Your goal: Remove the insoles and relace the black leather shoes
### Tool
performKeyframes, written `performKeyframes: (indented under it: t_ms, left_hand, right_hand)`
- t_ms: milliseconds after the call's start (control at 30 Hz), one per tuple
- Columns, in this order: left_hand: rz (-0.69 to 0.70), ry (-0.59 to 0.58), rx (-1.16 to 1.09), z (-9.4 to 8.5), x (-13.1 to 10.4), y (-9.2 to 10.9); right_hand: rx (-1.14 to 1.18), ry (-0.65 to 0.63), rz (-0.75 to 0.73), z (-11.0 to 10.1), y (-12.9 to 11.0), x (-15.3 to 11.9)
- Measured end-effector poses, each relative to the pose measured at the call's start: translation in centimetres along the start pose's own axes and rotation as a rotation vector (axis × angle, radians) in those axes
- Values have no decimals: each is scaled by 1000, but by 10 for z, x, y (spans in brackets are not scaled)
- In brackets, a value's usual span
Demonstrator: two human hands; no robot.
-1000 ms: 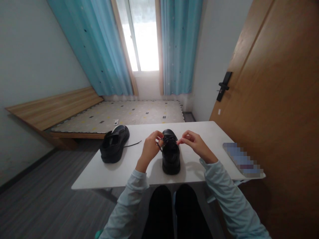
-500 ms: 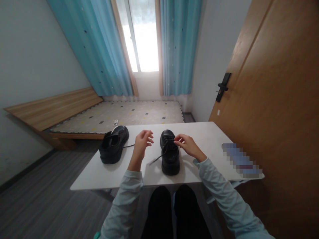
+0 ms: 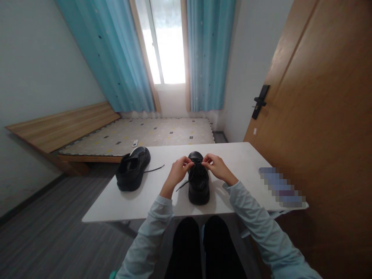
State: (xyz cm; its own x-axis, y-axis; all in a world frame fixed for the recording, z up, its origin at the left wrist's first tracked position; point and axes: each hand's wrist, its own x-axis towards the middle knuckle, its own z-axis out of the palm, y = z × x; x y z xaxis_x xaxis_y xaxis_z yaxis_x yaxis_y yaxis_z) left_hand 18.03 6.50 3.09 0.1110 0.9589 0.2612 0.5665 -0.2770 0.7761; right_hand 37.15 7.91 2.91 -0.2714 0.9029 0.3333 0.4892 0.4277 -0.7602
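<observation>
A black lace-up shoe (image 3: 199, 190) stands upright on the white table (image 3: 232, 155), its toe pointing away from me. My left hand (image 3: 178, 171) is at the left side of its lacing, thumb and fingers pinched on the shoelace. On the opposite side my right hand (image 3: 217, 167) pinches the lace too, near the eyelets. One loose lace end (image 3: 182, 186) trails off the shoe's left side onto the table. The second black shoe (image 3: 129, 176) rests farther left, with its own lace end (image 3: 155, 169) stretched out to the right.
A blurred-out blue item (image 3: 280, 188) lies at the table's right edge, close to the wooden door (image 3: 325, 116). Beyond the table is a bed (image 3: 157, 130) with a small white object (image 3: 135, 143) on it. My knees (image 3: 187, 236) are under the near edge.
My left hand has moved right, from the space between the shoes to the lacing, and its fingers have closed there. My right hand stays at the lacing, almost unmoved.
</observation>
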Motion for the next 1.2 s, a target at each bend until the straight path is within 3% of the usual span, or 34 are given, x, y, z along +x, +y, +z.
performKeyframes:
  t_ms: [500,700,933,1200]
  left_hand:
    - [63,17,52,3,-1,6]
    - [78,-1,2,6,0,0]
    - [194,19,93,8,-4,3]
    - [172,31,38,6,-6,6]
  right_hand:
    - [7,49,-23,4,-13,-1]
    - [119,51,-47,5,-13,0]
    - [237,63,-89,10,-20,0]
    - [149,45,-89,6,-37,-13]
